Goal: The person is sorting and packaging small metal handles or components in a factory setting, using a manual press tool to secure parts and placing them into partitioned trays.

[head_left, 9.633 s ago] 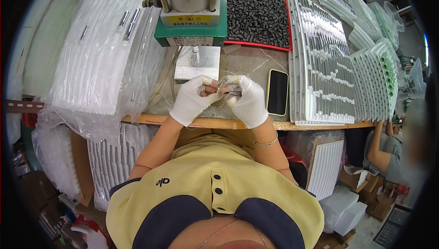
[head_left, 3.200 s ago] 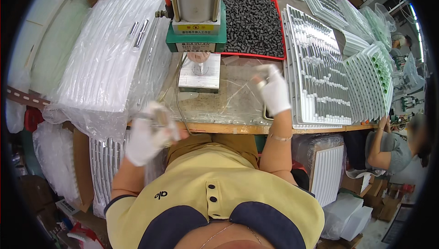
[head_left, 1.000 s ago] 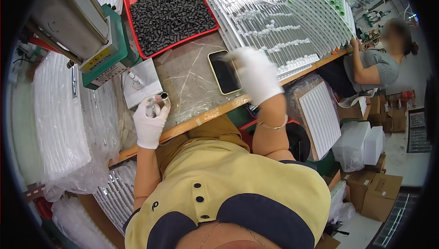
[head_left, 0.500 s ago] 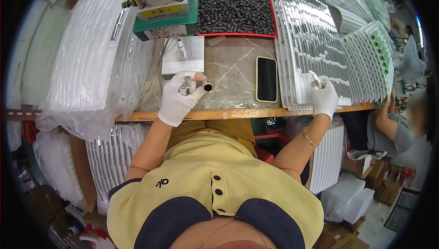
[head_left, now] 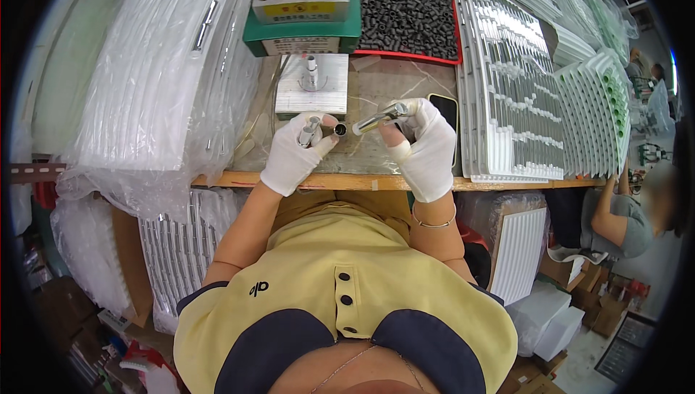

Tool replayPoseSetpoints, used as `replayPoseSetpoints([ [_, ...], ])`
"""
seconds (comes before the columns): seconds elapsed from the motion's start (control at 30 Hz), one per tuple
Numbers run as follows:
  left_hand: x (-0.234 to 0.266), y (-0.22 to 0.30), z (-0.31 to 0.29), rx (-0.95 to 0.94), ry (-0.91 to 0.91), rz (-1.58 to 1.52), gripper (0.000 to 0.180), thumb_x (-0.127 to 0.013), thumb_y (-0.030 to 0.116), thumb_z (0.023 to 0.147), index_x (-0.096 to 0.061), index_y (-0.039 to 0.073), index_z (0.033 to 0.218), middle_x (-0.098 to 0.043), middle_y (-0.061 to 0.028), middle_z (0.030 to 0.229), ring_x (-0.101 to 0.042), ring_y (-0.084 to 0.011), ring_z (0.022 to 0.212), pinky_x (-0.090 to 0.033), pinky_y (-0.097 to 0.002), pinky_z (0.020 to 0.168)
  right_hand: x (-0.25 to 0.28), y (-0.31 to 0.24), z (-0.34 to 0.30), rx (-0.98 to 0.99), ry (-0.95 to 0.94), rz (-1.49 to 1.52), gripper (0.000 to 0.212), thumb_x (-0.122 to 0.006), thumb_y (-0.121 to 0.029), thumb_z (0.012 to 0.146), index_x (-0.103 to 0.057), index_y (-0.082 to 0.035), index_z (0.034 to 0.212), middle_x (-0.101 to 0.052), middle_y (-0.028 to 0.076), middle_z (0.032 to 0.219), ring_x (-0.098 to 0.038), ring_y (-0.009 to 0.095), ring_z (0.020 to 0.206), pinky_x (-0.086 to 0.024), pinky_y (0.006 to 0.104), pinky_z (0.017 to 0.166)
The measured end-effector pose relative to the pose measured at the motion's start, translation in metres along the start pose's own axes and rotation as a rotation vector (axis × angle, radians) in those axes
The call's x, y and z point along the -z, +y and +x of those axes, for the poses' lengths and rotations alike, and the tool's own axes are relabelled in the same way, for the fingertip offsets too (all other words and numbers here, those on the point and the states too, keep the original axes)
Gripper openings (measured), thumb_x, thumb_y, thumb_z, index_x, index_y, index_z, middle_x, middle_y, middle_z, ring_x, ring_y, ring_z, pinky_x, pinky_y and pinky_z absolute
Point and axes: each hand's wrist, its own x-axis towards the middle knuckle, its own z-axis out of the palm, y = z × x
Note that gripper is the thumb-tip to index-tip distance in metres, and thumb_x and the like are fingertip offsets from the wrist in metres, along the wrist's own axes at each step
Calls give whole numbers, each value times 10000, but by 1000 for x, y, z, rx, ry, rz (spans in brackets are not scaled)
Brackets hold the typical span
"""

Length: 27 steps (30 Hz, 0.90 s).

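Note:
My white-gloved left hand [head_left: 291, 159] is closed around shiny silver tubes [head_left: 310, 132] and pinches a short tube with a dark open mouth [head_left: 339, 130] between thumb and fingertip. To its right, my gloved right hand [head_left: 428, 155] grips a slim silver tube [head_left: 380, 118], tilted, its pale lower end pointing toward the dark mouth with a small gap between. Just beyond my left hand stands a metal block [head_left: 293, 94] with an upright silver peg [head_left: 312, 68]. Above the block is a press [head_left: 300, 25] with a green body.
A red tray [head_left: 405, 55] heaped with small black sleeves [head_left: 405, 3] lies behind. A phone [head_left: 443, 107] sits partly behind my right hand. White racks of silver tubes [head_left: 517, 104] and green-tinted racks [head_left: 594, 104] stand right; a plastic-wrapped stack [head_left: 152, 83] left. A co-worker [head_left: 626, 213] is far right.
My right hand has moved left from the tube rack to beside my left hand, bringing a silver tube. My left hand keeps its hold. The whole view has shifted slightly.

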Motion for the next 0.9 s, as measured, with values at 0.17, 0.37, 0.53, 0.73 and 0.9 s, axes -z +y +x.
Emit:
replayPoseSetpoints([
  [0.17,10,-4,1,14,43,46,202,-698,55,769,-625,50,957,-469,63,635,-388,-25,551,-349,-193,514,-1,-6,1,74,6,-120,169,-682,-76,812,-573,6,911,-571,-13,777,-479,17,655,-388,154,575],
  [0.37,-22,11,-19,124,-143,-62,209,-704,58,752,-617,35,940,-600,19,832,-491,-27,655,-418,-181,600,-18,11,7,19,324,187,207,-671,-121,813,-554,7,926,-575,16,750,-512,55,637,-411,192,557],
  [0.53,-38,13,-18,26,-43,-199,210,-714,56,751,-620,58,939,-586,29,772,-484,-16,650,-406,-179,579,-38,9,9,-63,398,683,264,-697,-221,815,-511,-53,898,-515,-19,684,-451,59,572,-371,209,512],
  [0.73,-39,12,-16,-171,18,45,206,-722,51,739,-626,58,921,-607,-9,750,-509,-60,646,-431,-213,600,-41,18,11,-79,389,640,257,-702,-219,819,-520,-50,887,-488,-40,648,-405,37,549,-314,198,484],
  [0.9,-13,14,-4,-50,146,83,199,-728,34,726,-635,65,899,-621,-38,747,-533,-96,643,-448,-233,614,-21,26,11,-37,356,516,247,-711,-207,817,-556,-38,909,-532,-37,707,-435,32,588,-350,187,522],
])
